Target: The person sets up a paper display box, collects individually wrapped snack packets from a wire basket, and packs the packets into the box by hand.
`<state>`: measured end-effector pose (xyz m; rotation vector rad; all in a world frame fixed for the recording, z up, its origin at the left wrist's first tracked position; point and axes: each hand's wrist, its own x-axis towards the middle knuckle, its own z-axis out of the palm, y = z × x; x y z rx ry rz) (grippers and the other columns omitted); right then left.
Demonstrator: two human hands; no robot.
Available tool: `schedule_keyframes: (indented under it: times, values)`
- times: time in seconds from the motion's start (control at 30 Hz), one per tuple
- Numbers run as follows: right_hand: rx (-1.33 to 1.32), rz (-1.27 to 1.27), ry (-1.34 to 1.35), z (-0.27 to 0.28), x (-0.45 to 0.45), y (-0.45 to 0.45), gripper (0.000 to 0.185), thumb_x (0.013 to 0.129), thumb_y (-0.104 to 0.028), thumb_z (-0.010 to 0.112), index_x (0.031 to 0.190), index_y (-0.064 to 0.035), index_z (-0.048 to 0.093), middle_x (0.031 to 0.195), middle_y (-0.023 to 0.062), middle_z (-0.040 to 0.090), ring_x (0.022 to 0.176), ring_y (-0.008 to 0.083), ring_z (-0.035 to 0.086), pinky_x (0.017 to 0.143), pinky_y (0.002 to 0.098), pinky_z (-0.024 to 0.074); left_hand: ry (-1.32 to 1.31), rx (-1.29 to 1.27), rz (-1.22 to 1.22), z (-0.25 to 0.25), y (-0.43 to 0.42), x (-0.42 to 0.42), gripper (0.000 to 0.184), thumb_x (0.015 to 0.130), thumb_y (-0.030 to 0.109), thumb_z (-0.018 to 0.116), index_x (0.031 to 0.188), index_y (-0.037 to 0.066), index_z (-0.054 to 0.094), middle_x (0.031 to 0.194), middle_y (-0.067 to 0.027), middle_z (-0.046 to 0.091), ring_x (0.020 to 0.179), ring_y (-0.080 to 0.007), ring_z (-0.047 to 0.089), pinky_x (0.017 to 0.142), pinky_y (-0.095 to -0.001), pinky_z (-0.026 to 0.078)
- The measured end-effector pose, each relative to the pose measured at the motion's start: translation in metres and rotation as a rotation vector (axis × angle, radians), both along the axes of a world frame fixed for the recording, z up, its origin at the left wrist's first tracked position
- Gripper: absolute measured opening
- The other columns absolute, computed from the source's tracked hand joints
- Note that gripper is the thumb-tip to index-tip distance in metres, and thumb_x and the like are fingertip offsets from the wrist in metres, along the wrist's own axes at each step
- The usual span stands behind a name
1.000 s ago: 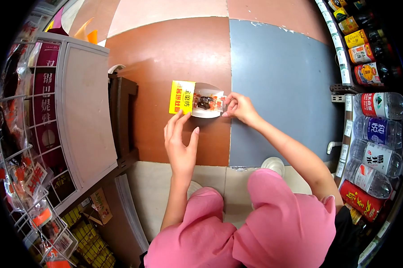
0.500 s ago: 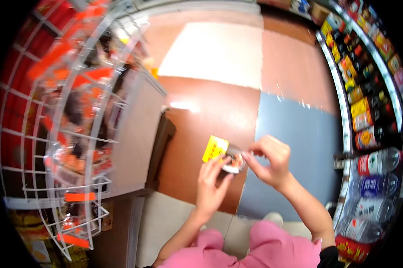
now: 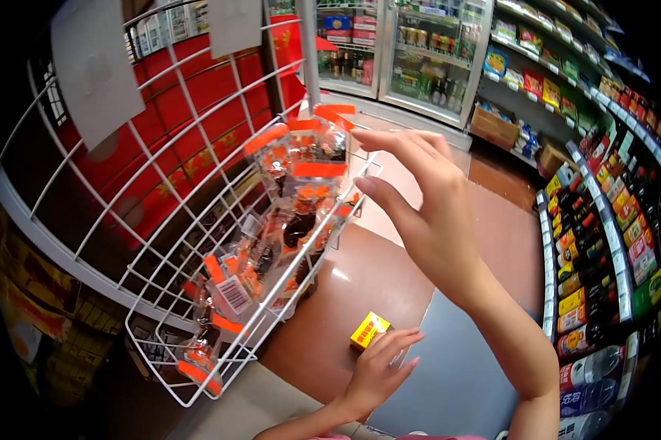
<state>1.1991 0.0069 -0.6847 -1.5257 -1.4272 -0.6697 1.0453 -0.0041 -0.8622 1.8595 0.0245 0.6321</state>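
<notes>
My left hand (image 3: pixel 382 370), low in the middle of the view, has its fingers round a small yellow box (image 3: pixel 369 330) with red lettering. Part of that box is hidden behind the fingers. Higher up, my right hand (image 3: pixel 429 194) is raised beside the far right corner of a white wire basket (image 3: pixel 261 312). Its thumb and forefinger are apart, with nothing visible between them. Clear plastic packets (image 3: pixel 301 220) with orange tops and dark contents lie heaped in the basket, just left of my right fingertips.
The basket hangs from a white wire rack (image 3: pixel 191 103) with red boxes behind it. Bottle shelves (image 3: pixel 594 271) run along the right side. Glass-door fridges (image 3: pixel 433 59) stand at the back, with a cardboard box (image 3: pixel 491 125) beside them. Coloured floor tiles (image 3: pixel 455 359) lie below.
The view has swung up and left towards the basket. My right hand has left the left hand and risen to the basket's edge. The yellow box stays at my left hand.
</notes>
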Motion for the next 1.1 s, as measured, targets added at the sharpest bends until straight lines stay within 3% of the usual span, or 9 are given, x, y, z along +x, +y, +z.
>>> schedule_keyframes:
  times: [0.07, 0.23, 0.43, 0.5, 0.53, 0.63, 0.7, 0.87, 1.1]
  values:
    - [-0.017, 0.088, 0.061, 0.001, 0.005, 0.016, 0.030, 0.078, -0.011, 0.075, 0.107, -0.0064, 0.069, 0.097, 0.0083, 0.070, 0.101, 0.0311, 0.054, 0.087, 0.0394, 0.0450, -0.013, 0.012, 0.018, 0.007, 0.004, -0.002, 0.039, 0.084, 0.006, 0.072, 0.122, 0.009, 0.062, 0.122, -0.0078, 0.064, 0.109, -0.0267, 0.059, 0.094, -0.0355, 0.047]
    - [-0.123, 0.164, 0.172, 0.006, -0.003, 0.030, 0.013, 0.075, -0.010, 0.077, 0.087, -0.0056, 0.071, 0.086, 0.0085, 0.070, 0.092, 0.0261, 0.057, 0.082, 0.0397, 0.0464, -0.027, -0.007, 0.045, 0.010, 0.010, -0.004, 0.038, 0.084, 0.007, 0.072, 0.122, 0.009, 0.062, 0.122, -0.0062, 0.064, 0.106, -0.0256, 0.059, 0.093, -0.0349, 0.047]
    - [0.072, 0.256, 0.219, 0.024, -0.003, 0.022, 0.013, 0.077, -0.008, 0.076, 0.086, -0.0016, 0.068, 0.084, 0.0087, 0.068, 0.086, 0.0230, 0.058, 0.080, 0.0354, 0.0459, -0.048, -0.042, 0.046, 0.015, 0.014, -0.005, 0.031, 0.085, 0.009, 0.071, 0.116, 0.006, 0.065, 0.119, -0.0079, 0.066, 0.108, -0.0257, 0.061, 0.095, -0.0361, 0.046]
    - [0.132, 0.318, 0.324, 0.038, -0.002, 0.008, 0.011, 0.083, -0.004, 0.071, 0.090, 0.0032, 0.066, 0.084, 0.0072, 0.067, 0.084, 0.0146, 0.061, 0.081, 0.0292, 0.0469, -0.042, -0.059, 0.050, 0.015, 0.016, -0.004, 0.029, 0.085, 0.010, 0.071, 0.114, 0.005, 0.067, 0.118, -0.0085, 0.067, 0.108, -0.0257, 0.062, 0.095, -0.0367, 0.047]
    - [0.086, 0.360, 0.301, 0.048, -0.001, -0.006, 0.011, 0.091, -0.006, 0.067, 0.098, 0.0018, 0.065, 0.092, 0.0023, 0.064, 0.089, 0.0082, 0.059, 0.084, 0.0247, 0.0449, -0.032, -0.057, 0.053, 0.015, 0.017, -0.004, 0.029, 0.085, 0.009, 0.071, 0.114, 0.004, 0.067, 0.118, -0.0087, 0.068, 0.108, -0.0257, 0.062, 0.095, -0.0365, 0.047]
    - [0.199, 0.427, 0.366, 0.056, 0.003, -0.033, 0.014, 0.095, -0.011, 0.064, 0.103, 0.0003, 0.062, 0.093, 0.0023, 0.065, 0.091, 0.0078, 0.060, 0.089, 0.0249, 0.0454, -0.012, -0.036, 0.062, 0.015, 0.021, -0.004, 0.030, 0.084, 0.007, 0.071, 0.114, 0.005, 0.067, 0.117, -0.0089, 0.068, 0.108, -0.0254, 0.062, 0.094, -0.0360, 0.047]
    - [0.228, 0.323, 0.383, 0.057, 0.006, -0.057, 0.014, 0.096, -0.010, 0.063, 0.105, 0.0002, 0.062, 0.096, 0.0033, 0.065, 0.092, 0.0090, 0.061, 0.091, 0.0266, 0.0459, -0.011, -0.019, 0.073, 0.012, 0.024, -0.003, 0.031, 0.083, 0.005, 0.071, 0.114, 0.005, 0.067, 0.117, -0.0095, 0.067, 0.107, -0.0261, 0.062, 0.093, -0.0361, 0.047]
    - [0.336, 0.156, 0.500, 0.030, 0.012, -0.107, 0.013, 0.091, -0.009, 0.069, 0.096, 0.0022, 0.064, 0.090, 0.0032, 0.066, 0.082, 0.0069, 0.058, 0.075, 0.0204, 0.0429, -0.004, 0.041, 0.156, 0.008, 0.031, -0.002, 0.031, 0.081, 0.002, 0.070, 0.112, 0.004, 0.067, 0.112, -0.0101, 0.067, 0.101, -0.0288, 0.061, 0.089, -0.0370, 0.048]
    - [-0.251, -0.061, 0.749, -0.062, 0.019, -0.147, 0.017, 0.078, -0.009, 0.077, 0.090, 0.0010, 0.072, 0.084, 0.0086, 0.069, 0.078, 0.0158, 0.063, 0.075, 0.0297, 0.0492, -0.001, -0.091, 0.180, 0.006, 0.032, 0.011, 0.020, 0.088, 0.003, 0.062, 0.107, -0.002, 0.066, 0.102, -0.0146, 0.066, 0.094, -0.0258, 0.062, 0.085, -0.0346, 0.047]
